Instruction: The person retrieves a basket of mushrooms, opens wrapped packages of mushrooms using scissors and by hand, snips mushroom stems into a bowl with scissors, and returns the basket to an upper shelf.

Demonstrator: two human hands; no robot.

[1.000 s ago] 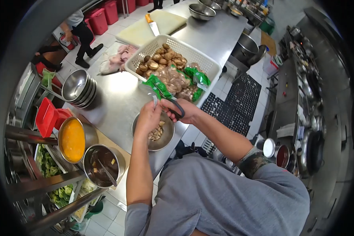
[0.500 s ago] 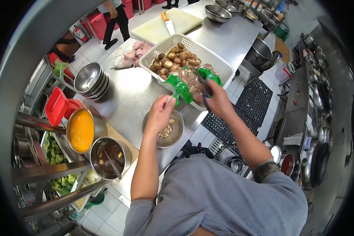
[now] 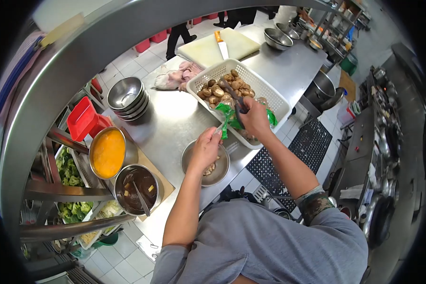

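My left hand [image 3: 207, 149] pinches the end of a green and clear plastic bag [image 3: 226, 116] above a steel bowl [image 3: 221, 174] with pale chopped pieces in it. In my right hand [image 3: 256, 118] are dark scissors [image 3: 233, 94], their blades pointing over the white perforated basket [image 3: 280, 102]. Brown mushrooms [image 3: 217, 92] fill the far left part of the basket. More green and clear bagging lies in it beneath my right hand, partly hidden.
Stacked steel bowls [image 3: 128, 97], a pot of orange liquid [image 3: 108, 154] and a pot of dark liquid [image 3: 136, 190] stand left. Behind the basket are raw meat [image 3: 179, 76] and a cutting board [image 3: 201, 49] with a knife [image 3: 222, 46]. People's legs show beyond.
My right hand has moved away from my left, out over the basket with the scissors. The bag's end remains in my left hand. The whole view has shifted.
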